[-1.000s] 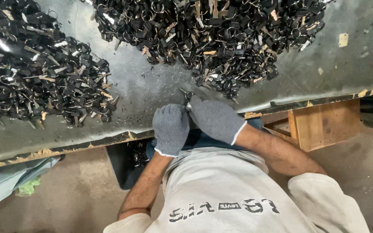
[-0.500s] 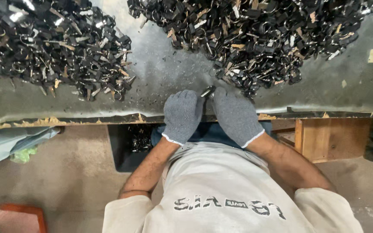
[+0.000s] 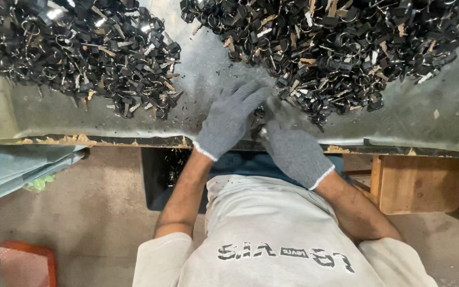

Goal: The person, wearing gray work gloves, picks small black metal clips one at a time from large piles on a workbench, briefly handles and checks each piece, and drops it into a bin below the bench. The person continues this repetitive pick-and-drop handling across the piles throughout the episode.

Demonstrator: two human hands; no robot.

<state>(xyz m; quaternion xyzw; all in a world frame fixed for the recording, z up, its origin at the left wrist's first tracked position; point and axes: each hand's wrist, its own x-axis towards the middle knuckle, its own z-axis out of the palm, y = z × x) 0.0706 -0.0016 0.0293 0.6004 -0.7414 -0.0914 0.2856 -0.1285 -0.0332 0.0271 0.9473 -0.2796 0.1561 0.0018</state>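
Both my hands wear grey knit gloves and rest at the near edge of a grey metal tabletop (image 3: 208, 79). My left hand (image 3: 229, 119) lies flat with its fingers spread, the fingertips reaching the near edge of the right pile of small black and metal parts (image 3: 336, 48). Just to its right, my right hand (image 3: 293, 149) has blurred fingers at the same edge of the pile. A small metal piece (image 3: 262, 129) shows between the two hands; which hand holds it is unclear. A second pile of the same parts (image 3: 81, 53) lies to the left, apart from both hands.
Under the table edge stands a dark bin (image 3: 158, 178) with black parts in it. A wooden box (image 3: 421, 183) sits to the right. A blue-green sheet (image 3: 17, 170) and a red object (image 3: 25, 263) lie on the concrete floor at left.
The view has shifted, so the table sits lower in frame. My left hand has spread its fingers and reached forward to the right pile. My right hand has moved up beside it.
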